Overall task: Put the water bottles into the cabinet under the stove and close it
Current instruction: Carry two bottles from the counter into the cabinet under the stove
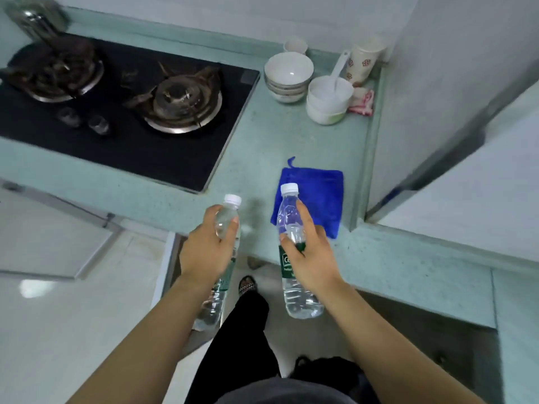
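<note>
I hold two clear water bottles with white caps and green labels, both upright in front of the counter edge. My left hand (207,248) grips the left bottle (226,220) around its upper body. The right bottle (292,258) is gripped at its middle by my right hand (309,258). The black gas stove (125,112) lies at the upper left, set into the pale green counter (262,147). Below the stove, a white cabinet door (58,228) stands swung open toward me at the left.
A blue cloth (320,193) lies on the counter behind the right bottle. Stacked white bowls (287,77), a bowl with a spoon (328,100) and a patterned cup (363,61) stand at the back right. A white wall panel (452,112) bounds the right side. My legs and sandal (248,284) are below.
</note>
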{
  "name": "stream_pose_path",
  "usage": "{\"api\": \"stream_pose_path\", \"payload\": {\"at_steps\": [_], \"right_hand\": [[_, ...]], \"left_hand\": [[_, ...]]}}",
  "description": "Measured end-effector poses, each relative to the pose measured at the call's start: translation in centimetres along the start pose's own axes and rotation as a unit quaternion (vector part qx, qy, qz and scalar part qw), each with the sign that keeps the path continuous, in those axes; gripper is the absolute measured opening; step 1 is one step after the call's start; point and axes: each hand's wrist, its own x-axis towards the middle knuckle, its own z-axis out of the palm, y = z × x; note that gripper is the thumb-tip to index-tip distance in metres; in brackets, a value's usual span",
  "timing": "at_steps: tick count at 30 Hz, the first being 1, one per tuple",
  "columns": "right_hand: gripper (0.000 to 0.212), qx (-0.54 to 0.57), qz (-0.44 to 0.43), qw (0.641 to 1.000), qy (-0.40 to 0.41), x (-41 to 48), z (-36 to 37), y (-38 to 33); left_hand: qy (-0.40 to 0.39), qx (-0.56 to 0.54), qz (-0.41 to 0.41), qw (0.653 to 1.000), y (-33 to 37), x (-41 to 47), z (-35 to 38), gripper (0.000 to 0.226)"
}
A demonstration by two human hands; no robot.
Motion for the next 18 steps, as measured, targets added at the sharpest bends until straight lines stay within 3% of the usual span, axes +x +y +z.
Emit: {"api": "stream_pose_path", "payload": {"at_steps": [9,18], "right_hand": [[0.062,0.021,-0.029,0.991,-0.125,-10.5,0.2,3.4],[0.061,-0.026,-0.086,0.972,-0.217,-16.4,4.3,1.2]], "left_hand": [[0.064,-0.015,-0.070,0.995,-1.5,-15.0,1.2,0.049],[0.118,-0.005,-0.146,0.982,-7.9,-22.2,-2.8,0.044]]}}
